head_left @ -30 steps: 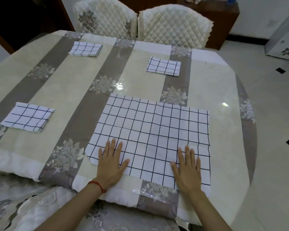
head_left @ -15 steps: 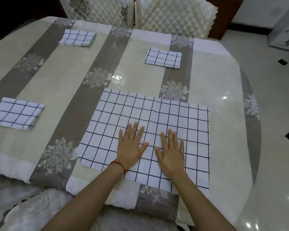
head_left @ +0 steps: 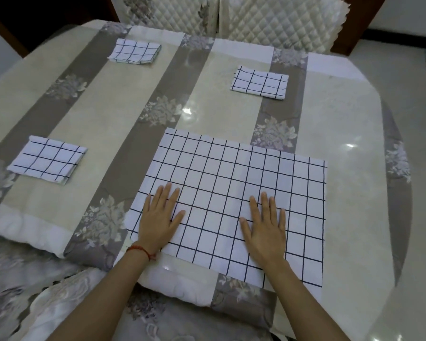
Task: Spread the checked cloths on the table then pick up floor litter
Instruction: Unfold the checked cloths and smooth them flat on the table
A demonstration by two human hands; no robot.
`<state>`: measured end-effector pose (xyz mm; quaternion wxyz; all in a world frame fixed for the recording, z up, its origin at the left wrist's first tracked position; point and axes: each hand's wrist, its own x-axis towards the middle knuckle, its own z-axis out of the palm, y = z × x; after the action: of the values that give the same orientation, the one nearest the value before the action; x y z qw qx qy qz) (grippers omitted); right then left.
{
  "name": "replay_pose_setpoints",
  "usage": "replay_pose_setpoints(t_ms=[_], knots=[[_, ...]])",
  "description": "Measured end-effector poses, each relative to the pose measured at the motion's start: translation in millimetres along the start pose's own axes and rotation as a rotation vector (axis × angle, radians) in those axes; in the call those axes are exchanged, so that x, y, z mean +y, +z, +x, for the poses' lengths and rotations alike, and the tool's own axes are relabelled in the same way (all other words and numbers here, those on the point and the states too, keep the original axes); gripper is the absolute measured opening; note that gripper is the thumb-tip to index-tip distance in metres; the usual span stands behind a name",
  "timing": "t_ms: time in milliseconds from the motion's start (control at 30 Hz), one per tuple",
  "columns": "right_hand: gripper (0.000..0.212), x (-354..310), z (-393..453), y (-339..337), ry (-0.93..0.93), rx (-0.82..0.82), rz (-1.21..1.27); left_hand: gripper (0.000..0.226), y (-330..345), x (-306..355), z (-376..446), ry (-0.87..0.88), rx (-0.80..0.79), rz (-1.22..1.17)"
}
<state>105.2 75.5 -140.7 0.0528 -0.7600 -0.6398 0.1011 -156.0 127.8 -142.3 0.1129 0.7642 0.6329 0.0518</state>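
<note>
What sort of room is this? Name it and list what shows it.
Probably a home dining room: a large covered table, quilted chairs at its far side, glossy tiled floor.

4 cloths white, navy checks; table cover beige-grey striped, floral

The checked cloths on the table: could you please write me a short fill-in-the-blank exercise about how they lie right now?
1. The number of checked cloths lying folded on the table is ____.
2. Both hands press flat on the ____ cloth.
3. The red string is on the ____ wrist.
4. Behind the table stand two quilted ____.

Missing words: three; spread; left; chairs
</note>
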Motion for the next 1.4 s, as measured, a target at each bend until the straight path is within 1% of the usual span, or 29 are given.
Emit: replay_pose_setpoints(t_ms=[100,233,267,300,400,467,567,600,667,733,767,800,833,900,933,1000,1033,1067,1100,1133,1167,1200,1233,1267,1333,1400], knots=[[0.068,-0.2,-0.2,-0.5,-0.004,-0.002,0.005,0.076,-5.8,-19.7,-3.4,-0.040,0.047,-0.027],[0.071,-0.1,-1.1,-1.3,-0.010,-0.016,0.035,0.085,-7.1,-22.2,-5.3,-0.191,0.069,-0.049],[0.072,-0.3,-1.4,-1.6,-0.013,-0.017,0.031,0.084,-7.3,-18.9,-6.2,-0.204,0.072,-0.044],[0.072,-0.3,-1.2,-1.8,-0.013,-0.016,0.027,0.082,-7.3,-14.1,-7.4,-0.183,0.069,-0.033],[0.071,-1.6,-0.6,-3.0,-0.015,-0.028,0.009,0.069,-4.4,13.5,-9.0,0.004,0.050,0.002],[0.072,-2.0,-1.2,-3.9,-0.024,-0.026,0.007,0.064,3.0,36.0,-7.8,0.097,0.041,0.000],[0.069,-10.4,0.6,-10.8,0.006,-0.009,0.006,0.064,14.9,55.9,-6.3,0.135,0.018,0.036],[0.064,-17.5,3.2,-13.9,-0.018,0.005,-0.008,0.064,17.9,57.0,-6.2,0.134,0.017,0.058],[0.056,-37.9,12.3,-17.0,-0.184,0.010,-0.041,0.065,22.2,55.6,-6.2,0.125,0.018,0.091],[0.051,-51.8,25.0,-14.5,-0.370,-0.055,-0.050,0.065,23.7,55.2,-6.1,0.128,0.027,0.104],[0.052,-50.8,31.9,-13.5,-0.424,-0.111,-0.055,0.065,23.6,55.7,-6.4,0.131,0.029,0.106],[0.058,-43.7,39.8,-12.3,-0.444,-0.153,-0.058,0.064,23.6,56.0,-6.6,0.133,0.031,0.107],[0.065,-30.6,49.0,-12.6,-0.415,-0.166,-0.031,0.064,23.3,56.2,-6.9,0.133,0.032,0.105],[0.072,3.4,67.5,-17.2,-0.211,-0.144,0.020,0.064,22.3,56.3,-7.0,0.137,0.029,0.092],[0.072,21.7,76.0,-21.7,-0.082,-0.115,0.013,0.064,22.1,56.2,-7.0,0.139,0.025,0.089],[0.066,49.5,87.9,-37.3,0.169,-0.125,0.010,0.064,21.5,56.3,-7.6,0.139,0.014,0.093],[0.064,55.1,90.8,-43.1,0.243,-0.123,0.018,0.064,21.0,56.6,-7.5,0.138,0.011,0.092],[0.064,53.6,90.8,-45.8,0.271,-0.094,0.025,0.065,20.6,57.0,-7.2,0.136,0.008,0.091],[0.067,44.0,87.5,-46.8,0.250,-0.052,0.044,0.065,20.2,57.3,-6.8,0.134,0.004,0.092],[0.070,28.2,79.9,-44.8,0.173,-0.020,0.073,0.065,20.0,57.5,-7.0,0.132,-0.001,0.094],[0.071,10.3,67.1,-39.2,0.051,-0.022,0.094,0.065,19.9,57.8,-7.5,0.128,-0.004,0.095],[0.068,-6.0,50.8,-29.5,-0.071,-0.040,0.079,0.064,19.9,58.0,-7.7,0.125,-0.002,0.098],[0.063,-16.7,34.1,-17.5,-0.150,-0.038,0.046,0.064,20.2,57.7,-7.7,0.125,0.001,0.104],[0.060,-20.6,20.9,-9.0,-0.158,-0.030,0.019,0.064,20.4,57.3,-7.5,0.125,0.000,0.107],[0.060,-11.6,11.2,-2.5,-0.029,-0.036,0.030,0.064,20.6,56.9,-6.9,0.134,-0.008,0.112],[0.061,0.8,13.3,-2.3,0.070,0.016,0.041,0.065,21.0,57.6,-6.8,0.140,-0.011,0.116]])
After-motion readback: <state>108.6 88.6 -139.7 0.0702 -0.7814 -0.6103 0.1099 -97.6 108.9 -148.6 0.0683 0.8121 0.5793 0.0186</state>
